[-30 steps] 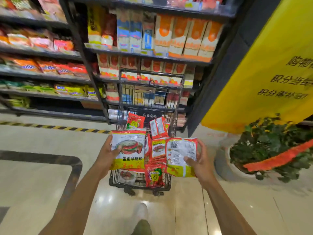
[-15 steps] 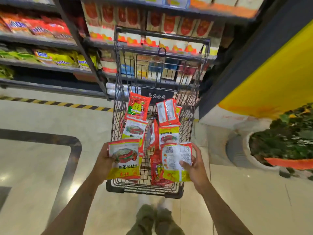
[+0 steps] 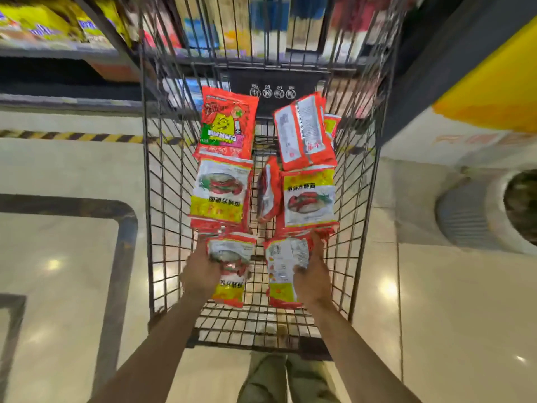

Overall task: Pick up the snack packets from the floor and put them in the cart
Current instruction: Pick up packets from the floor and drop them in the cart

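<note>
A wire shopping cart (image 3: pixel 361 216) stands right in front of me, seen from above. Inside it lie several red, yellow and white snack packets, such as a red one (image 3: pixel 225 126) at the far left and a yellow-topped one (image 3: pixel 309 199) on the right. My left hand (image 3: pixel 200 271) is down inside the cart near its front end, shut on a snack packet (image 3: pixel 232 271). My right hand (image 3: pixel 312 274) is beside it, shut on another snack packet (image 3: pixel 283 269) whose printed back faces up.
Store shelves (image 3: pixel 58 30) full of goods run behind the cart. A dark pillar with a yellow banner (image 3: pixel 494 91) rises at the right, a grey plant pot (image 3: pixel 476 213) below it. A black-and-yellow hazard stripe (image 3: pixel 72 137) crosses the shiny tiled floor. My feet (image 3: pixel 287 379) stand just behind the cart.
I have leaned closer over the cart. Both hands have dropped from above its rim down into the basket, each still holding its packet.
</note>
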The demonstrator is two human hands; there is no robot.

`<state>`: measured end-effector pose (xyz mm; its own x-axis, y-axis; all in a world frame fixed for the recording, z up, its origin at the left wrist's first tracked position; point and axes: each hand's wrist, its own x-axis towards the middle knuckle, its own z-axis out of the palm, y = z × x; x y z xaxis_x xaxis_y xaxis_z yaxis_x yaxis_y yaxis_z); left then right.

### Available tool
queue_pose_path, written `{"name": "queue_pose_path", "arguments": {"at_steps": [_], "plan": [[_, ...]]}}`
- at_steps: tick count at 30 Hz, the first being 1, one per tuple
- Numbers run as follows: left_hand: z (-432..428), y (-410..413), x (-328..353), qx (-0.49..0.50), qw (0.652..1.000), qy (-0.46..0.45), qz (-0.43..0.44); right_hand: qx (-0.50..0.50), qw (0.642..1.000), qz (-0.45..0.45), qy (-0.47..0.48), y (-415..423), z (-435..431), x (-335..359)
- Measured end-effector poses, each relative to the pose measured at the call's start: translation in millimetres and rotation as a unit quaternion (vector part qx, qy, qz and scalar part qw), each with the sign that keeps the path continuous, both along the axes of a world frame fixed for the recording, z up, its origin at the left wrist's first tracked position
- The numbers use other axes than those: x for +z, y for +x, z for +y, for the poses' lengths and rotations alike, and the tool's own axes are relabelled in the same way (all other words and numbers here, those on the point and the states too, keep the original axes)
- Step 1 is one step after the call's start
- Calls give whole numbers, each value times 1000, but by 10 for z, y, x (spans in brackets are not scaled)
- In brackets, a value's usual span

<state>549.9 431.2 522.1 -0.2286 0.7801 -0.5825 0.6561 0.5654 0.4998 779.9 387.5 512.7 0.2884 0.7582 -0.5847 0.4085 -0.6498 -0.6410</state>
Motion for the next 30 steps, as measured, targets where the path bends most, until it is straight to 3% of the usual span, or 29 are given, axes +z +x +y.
{"name": "queue_pose_path", "arguments": {"at_steps": [5, 12, 15, 19, 23, 27, 30], "plan": [[-31, -93, -477, 11, 999, -34, 37, -78, 993, -44, -83, -17, 36, -458], [-82, -21, -565, 41, 996, -31, 73, 10, 979, -123, -160, -101, 35, -450], [-183, 20, -207, 16, 992, -41, 114, 66, 984, -129, -107, -127, 44, -119], [-291, -77, 681, -109, 986, 42, 117, 188, 962, -185, 66, 6, 143, 743], [-250, -357, 1747, -223, 930, 201, 213, 193, 929, -230, 217, 305, 327, 1770], [-266, -684, 2738, -245, 882, 227, 333, 231, 891, -282, 270, 472, 416, 2749], [-300, -884, 3351, -229, 861, 257, 374, 251, 861, -335, 290, 437, 417, 3432]]}}
